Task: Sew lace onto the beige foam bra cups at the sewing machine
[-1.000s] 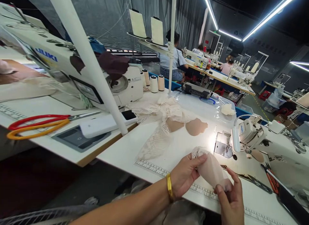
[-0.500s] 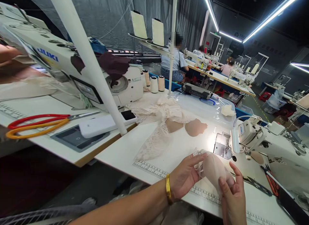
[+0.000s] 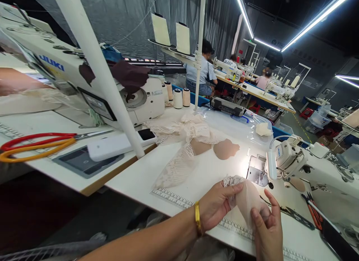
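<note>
Left hand: wearing a shiny gold band bracelet (image 3: 198,218), the left hand (image 3: 215,206) grips the fabric's lacy end, thumb pressed flat on top.
Right hand: the right hand (image 3: 267,223) pinches the other side between thumb and curled fingers, its index finger lifted free.
Fabric in hand: a sheer, pale pinkish-cream cloth piece with lace trim (image 3: 248,201), stretched between both hands above the near table edge, over the black-marked ruler strip (image 3: 235,230).
Sewing machine: a white JUKI machine with a slim lamp (image 3: 322,167) stands just beyond, to the right, its light bright on the white tabletop (image 3: 207,182) beside the square metal needle plate (image 3: 255,171).
Lace heap: cream, crumpled lace (image 3: 193,128) lies farther back, near a rounded beige cut-out (image 3: 226,149).
Scissors: a long pair with red and orange handles (image 3: 36,146) rests on the neighbouring table, at left.
Co-worker: a person in a light blue shirt (image 3: 192,74) sits beyond the spools of cream thread (image 3: 177,98).
</note>
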Tool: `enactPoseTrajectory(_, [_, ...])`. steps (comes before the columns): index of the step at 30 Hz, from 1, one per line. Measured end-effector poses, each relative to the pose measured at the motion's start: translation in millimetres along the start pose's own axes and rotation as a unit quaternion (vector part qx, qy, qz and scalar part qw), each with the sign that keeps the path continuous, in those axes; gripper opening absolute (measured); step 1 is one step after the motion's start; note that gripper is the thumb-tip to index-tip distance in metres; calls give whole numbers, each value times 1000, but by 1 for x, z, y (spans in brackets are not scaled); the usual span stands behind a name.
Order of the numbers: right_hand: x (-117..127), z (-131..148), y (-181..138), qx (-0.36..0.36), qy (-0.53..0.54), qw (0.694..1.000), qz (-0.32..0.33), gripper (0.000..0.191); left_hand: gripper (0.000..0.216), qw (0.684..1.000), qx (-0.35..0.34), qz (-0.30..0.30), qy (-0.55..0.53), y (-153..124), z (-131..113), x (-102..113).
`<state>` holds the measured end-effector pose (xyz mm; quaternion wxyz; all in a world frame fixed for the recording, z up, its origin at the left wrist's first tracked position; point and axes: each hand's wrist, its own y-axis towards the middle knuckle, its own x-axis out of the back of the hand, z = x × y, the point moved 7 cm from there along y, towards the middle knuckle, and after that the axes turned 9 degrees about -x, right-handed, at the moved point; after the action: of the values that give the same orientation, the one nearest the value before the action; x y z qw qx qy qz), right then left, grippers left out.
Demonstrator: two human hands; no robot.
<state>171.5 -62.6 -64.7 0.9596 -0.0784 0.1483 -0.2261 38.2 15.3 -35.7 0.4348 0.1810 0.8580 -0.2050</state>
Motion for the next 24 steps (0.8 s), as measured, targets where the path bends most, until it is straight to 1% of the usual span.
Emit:
enactPoseTrajectory(3, [0,0,-1,12,-18,1000,-12,91,28,1000,23,-20,0,1,2,1])
enactPoseTrajectory(5, [1,0,-2,17,-25,999,-18,89,27,999,32,-24,9,2,4,0])
enactPoseTrajectory(11, [-1,0,0,9,-20,1000,-7,90,39,999,27,-28,34,6,7,-2])
enactPoseTrajectory(14, [-4,0,0,12,-18,1000,9,89,44,997,16,-8,74,8,5,-6])
enactPoseTrajectory(17, [-6,-6,-3,11,-28,997,70,98,45,994,0,9,109,10,-7,-11])
enactPoseTrajectory(18, [-4,-6,-3,13,-35,995,89,102,46,992,0,34,122,10,-12,-15])
enactPoseTrajectory(19, [2,-5,-2,20,-46,994,99,103,46,986,4,77,145,9,-17,-23])
enactPoseTrajectory(20, [10,-1,1,37,-68,992,96,101,44,973,7,141,185,7,-22,-32])
enactPoseTrajectory(21, [20,7,6,68,-107,988,88,93,40,943,4,226,246,4,-25,-44])
enactPoseTrajectory(22, [27,19,11,117,-166,976,84,81,31,890,-17,320,325,-1,-27,-55])
enactPoseTrajectory(23, [32,32,17,172,-239,952,85,66,18,813,-57,410,410,-7,-28,-66])
enactPoseTrajectory(24, [31,45,23,237,-328,908,113,49,7,718,-112,483,488,-11,-26,-73])
